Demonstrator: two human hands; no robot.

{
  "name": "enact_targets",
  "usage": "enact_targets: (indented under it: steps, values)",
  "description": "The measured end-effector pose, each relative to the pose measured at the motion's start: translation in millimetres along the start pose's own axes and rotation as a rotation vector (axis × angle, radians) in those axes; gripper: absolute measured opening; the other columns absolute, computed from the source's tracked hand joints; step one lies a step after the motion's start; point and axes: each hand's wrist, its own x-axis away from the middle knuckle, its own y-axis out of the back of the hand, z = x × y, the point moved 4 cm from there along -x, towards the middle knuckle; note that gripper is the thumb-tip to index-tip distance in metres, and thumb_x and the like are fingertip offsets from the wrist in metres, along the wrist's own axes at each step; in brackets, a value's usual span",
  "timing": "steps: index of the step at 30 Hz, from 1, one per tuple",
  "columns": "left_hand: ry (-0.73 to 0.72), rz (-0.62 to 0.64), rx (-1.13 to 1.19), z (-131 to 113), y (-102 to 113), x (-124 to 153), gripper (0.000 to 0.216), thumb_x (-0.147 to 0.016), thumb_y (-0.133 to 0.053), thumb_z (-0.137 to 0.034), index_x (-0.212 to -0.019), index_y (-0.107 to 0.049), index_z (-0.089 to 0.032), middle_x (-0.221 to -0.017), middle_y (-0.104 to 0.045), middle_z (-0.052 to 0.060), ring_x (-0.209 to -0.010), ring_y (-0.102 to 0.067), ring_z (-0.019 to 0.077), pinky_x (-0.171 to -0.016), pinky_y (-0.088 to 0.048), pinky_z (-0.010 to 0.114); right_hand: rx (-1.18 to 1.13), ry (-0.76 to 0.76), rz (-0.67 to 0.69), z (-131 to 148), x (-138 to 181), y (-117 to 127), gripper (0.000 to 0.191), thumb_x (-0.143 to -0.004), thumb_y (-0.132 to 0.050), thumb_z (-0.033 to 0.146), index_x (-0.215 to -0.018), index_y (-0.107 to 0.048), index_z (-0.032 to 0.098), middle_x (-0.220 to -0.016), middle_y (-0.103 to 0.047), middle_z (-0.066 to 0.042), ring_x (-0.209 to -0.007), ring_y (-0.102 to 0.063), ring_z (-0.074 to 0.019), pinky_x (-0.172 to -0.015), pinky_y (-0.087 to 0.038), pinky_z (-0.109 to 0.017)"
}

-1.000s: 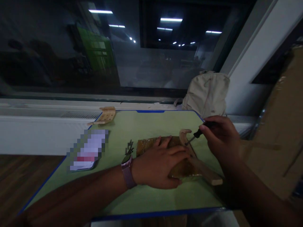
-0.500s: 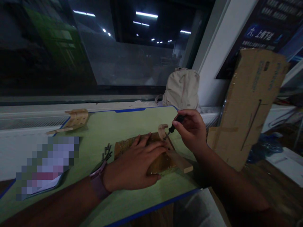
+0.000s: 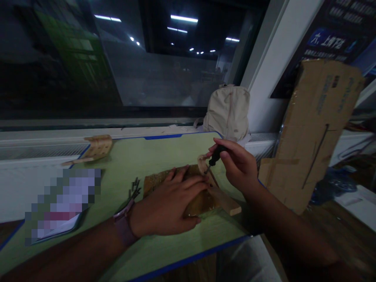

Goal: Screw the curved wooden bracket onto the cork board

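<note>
Seen from a head-worn camera, a person works at a table by a dark window, both bare hands over a small wooden assembly. The left hand (image 3: 167, 203), a lilac-strapped watch (image 3: 124, 227) on its wrist, lies open and flat, fingers spread and pressing down on a brown panel (image 3: 164, 184); its material is hard to tell in the dim light. The right hand (image 3: 237, 166) hovers just beyond, its thumb and fingers pinching the black handle of a small screwdriver (image 3: 216, 155). The metal tip points down at a curved pale wooden piece (image 3: 202, 163) at the panel's far edge, though whether it touches cannot be told. A pale wooden strip (image 3: 226, 201) runs from the panel's right side toward the lower right, its end just past the fingertips of the left hand.

All of it sits on a green cutting mat (image 3: 164, 149) edged in blue. A small pile of dark screws (image 3: 135, 188) lies left of the panel, near the watch. A slatted wooden part (image 3: 98, 147) rests at the mat's far left corner, and a pixelated flat object (image 3: 61, 205) lies at its left edge. Beyond the mat stand a white radiator (image 3: 44, 150) and a cream canvas backpack (image 3: 227, 111), with a cardboard sheet (image 3: 311, 133) propped at right.
</note>
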Motion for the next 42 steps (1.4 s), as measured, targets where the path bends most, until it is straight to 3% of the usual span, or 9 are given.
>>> enact_targets:
  steps: [7,11,15,18,21,24,30,36,42]
  values:
    - [-0.012,-0.013,0.034,0,0,1,0.078,-0.084,-0.080,-0.038,-0.155,-0.048,-0.026,-0.165,-0.046,0.005,-0.154,-0.028,0.0499,-0.123,-0.023,0.075,0.048,-0.044,-0.294,-12,-2,10,0.029,-0.084,-0.086,0.031,-0.101,-0.063,0.028,-0.086,-0.061,0.004,-0.068,-0.063,-0.0111,-0.058,-0.055,-0.023]
    - [-0.020,-0.017,0.020,-1,1,1,0.077,-0.084,-0.079,-0.038,-0.154,-0.050,-0.024,-0.165,-0.046,0.006,-0.153,-0.029,0.0506,-0.123,-0.024,0.074,-0.011,-0.018,-0.216,-7,-4,8,0.019,-0.095,-0.074,0.042,-0.104,-0.067,0.027,-0.097,-0.068,-0.002,-0.080,-0.072,-0.0148,-0.071,-0.062,-0.030]
    - [-0.030,-0.037,0.022,0,1,1,0.074,-0.084,-0.079,-0.038,-0.151,-0.052,-0.024,-0.163,-0.049,0.006,-0.153,-0.030,0.0499,-0.123,-0.026,0.075,-0.135,-0.065,-0.113,-3,-4,1,0.015,-0.101,-0.067,0.040,-0.109,-0.066,0.027,-0.106,-0.076,-0.004,-0.089,-0.079,-0.0181,-0.083,-0.067,-0.040]
    - [-0.030,-0.047,0.036,0,1,1,0.073,-0.084,-0.079,-0.037,-0.151,-0.052,-0.025,-0.162,-0.050,0.007,-0.152,-0.031,0.0495,-0.122,-0.025,0.076,-0.131,-0.086,-0.121,-4,-4,1,0.019,-0.095,-0.075,0.038,-0.107,-0.064,0.028,-0.096,-0.075,-0.001,-0.081,-0.077,-0.0163,-0.076,-0.066,-0.035]
    - [-0.027,-0.038,0.045,-1,2,1,0.074,-0.085,-0.079,-0.039,-0.152,-0.052,-0.025,-0.163,-0.049,0.007,-0.153,-0.031,0.0496,-0.123,-0.024,0.075,-0.017,-0.055,-0.221,-7,-5,8,0.027,-0.087,-0.084,0.039,-0.099,-0.063,0.028,-0.087,-0.066,0.002,-0.072,-0.068,-0.0137,-0.064,-0.060,-0.028]
    - [-0.018,-0.021,0.033,0,1,1,0.075,-0.085,-0.079,-0.038,-0.153,-0.050,-0.025,-0.165,-0.046,0.006,-0.154,-0.028,0.0500,-0.123,-0.024,0.075,0.044,-0.006,-0.272,-7,-6,12,0.027,-0.086,-0.084,0.041,-0.094,-0.063,0.027,-0.087,-0.062,0.001,-0.075,-0.063,-0.0143,-0.061,-0.055,-0.027]
    - [-0.018,-0.024,0.006,1,0,1,0.075,-0.085,-0.078,-0.039,-0.154,-0.050,-0.024,-0.165,-0.046,0.005,-0.153,-0.028,0.0495,-0.124,-0.023,0.074,-0.131,-0.067,-0.116,-4,-5,3,0.014,-0.100,-0.068,0.039,-0.106,-0.066,0.027,-0.107,-0.073,-0.004,-0.090,-0.076,-0.0177,-0.082,-0.065,-0.038]
    - [-0.021,-0.025,0.024,0,0,2,0.076,-0.084,-0.079,-0.039,-0.153,-0.050,-0.025,-0.165,-0.047,0.006,-0.153,-0.030,0.0497,-0.123,-0.024,0.075,-0.178,-0.075,-0.156,-5,-5,3,0.027,-0.088,-0.084,0.035,-0.105,-0.065,0.030,-0.096,-0.070,0.002,-0.082,-0.074,-0.0147,-0.074,-0.064,-0.030]
    - [-0.024,-0.043,0.055,-1,1,1,0.075,-0.084,-0.079,-0.038,-0.152,-0.051,-0.025,-0.163,-0.048,0.008,-0.153,-0.031,0.0505,-0.122,-0.025,0.076,-0.093,-0.107,-0.169,-10,-11,9,0.033,-0.081,-0.088,0.045,-0.095,-0.064,0.028,-0.087,-0.064,0.002,-0.076,-0.065,-0.0141,-0.062,-0.059,-0.025]
